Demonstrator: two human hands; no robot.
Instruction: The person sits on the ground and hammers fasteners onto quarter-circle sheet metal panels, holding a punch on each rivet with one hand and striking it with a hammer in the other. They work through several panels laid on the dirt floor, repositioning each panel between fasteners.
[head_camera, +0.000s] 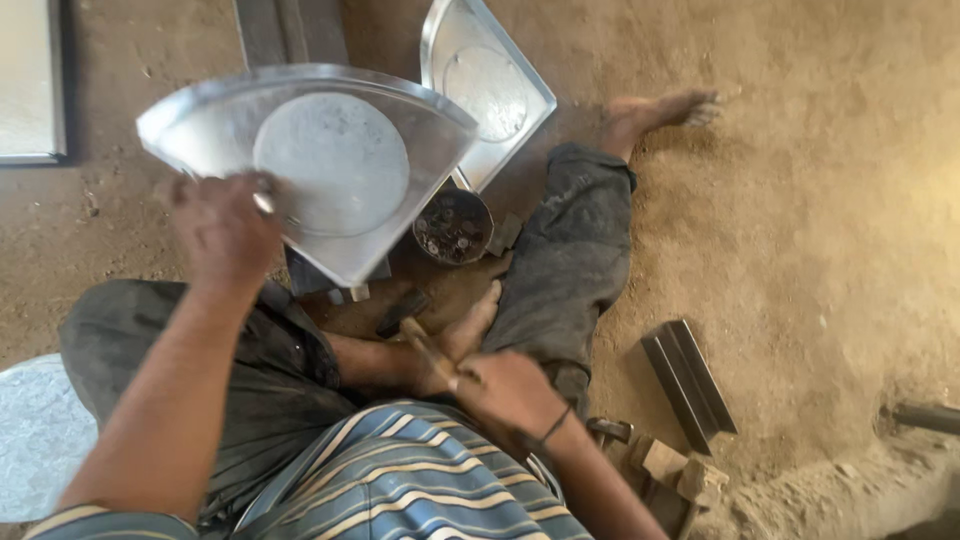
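Seated on ground, both arms out, hands clenched.
Left hand (222, 232) raised, fingers gripped tight; right hand (508, 392) low by lap, fist closed, wrist bent inward.

Warm daylight glows from the right, soft shadows lie leftward, and edges are slightly motion-blurred.

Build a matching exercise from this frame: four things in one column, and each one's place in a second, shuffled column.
Things:
1. fan-shaped metal tray
2. hammer
3. small round tin
4. second metal tray

Places:
A. on the dirt floor beside the bare foot
B. held up in the left hand
C. on the ground under the raised tray's corner
D. in the right hand

Pairs: 1-B, 2-D, 3-C, 4-A
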